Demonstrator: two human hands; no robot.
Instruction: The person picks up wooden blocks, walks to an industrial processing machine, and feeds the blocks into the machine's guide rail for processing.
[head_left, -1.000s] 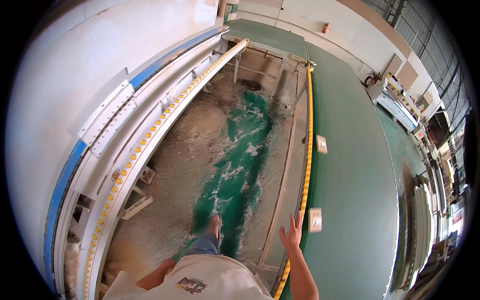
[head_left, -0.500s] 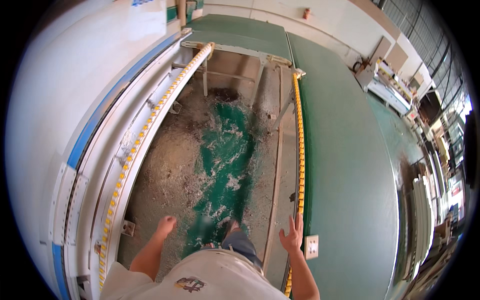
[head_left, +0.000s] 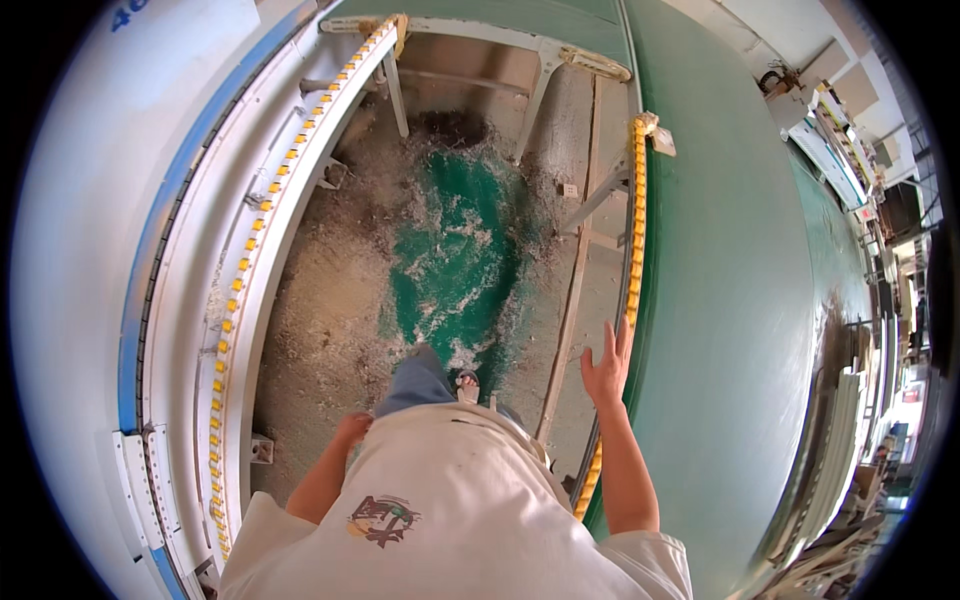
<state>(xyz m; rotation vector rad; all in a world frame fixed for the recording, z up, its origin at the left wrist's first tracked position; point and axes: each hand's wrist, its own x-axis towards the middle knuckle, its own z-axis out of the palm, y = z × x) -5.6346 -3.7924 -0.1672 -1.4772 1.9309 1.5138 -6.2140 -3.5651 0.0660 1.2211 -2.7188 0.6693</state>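
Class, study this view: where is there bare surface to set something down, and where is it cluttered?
The wide green table top beside the right hand is bare past its yellow roller rail. The floor between the two rails is strewn with shavings, thickest around the green patch. The left hand hangs by the hip.

Bright, even daylight fills the scene, strongest at the upper right, where the far workshop area nearly washes out. The broad green panel [head_left: 740,330] carries a soft sheen — a pale glare running down its middle — and the white curved machine housing [head_left: 80,260] on the left is lit almost to blankness. Shadows are faint and short; the darkest patch lies under the frame at the top of the debris-strewn floor [head_left: 330,300]. Fisheye distortion is heavy: straight rails bow outward, and a black vignette rings the picture (corners are lost entirely). The centre is fairly sharp — the right hand [head_left: 606,368] shows slight blur, and detail at the right rim smears.
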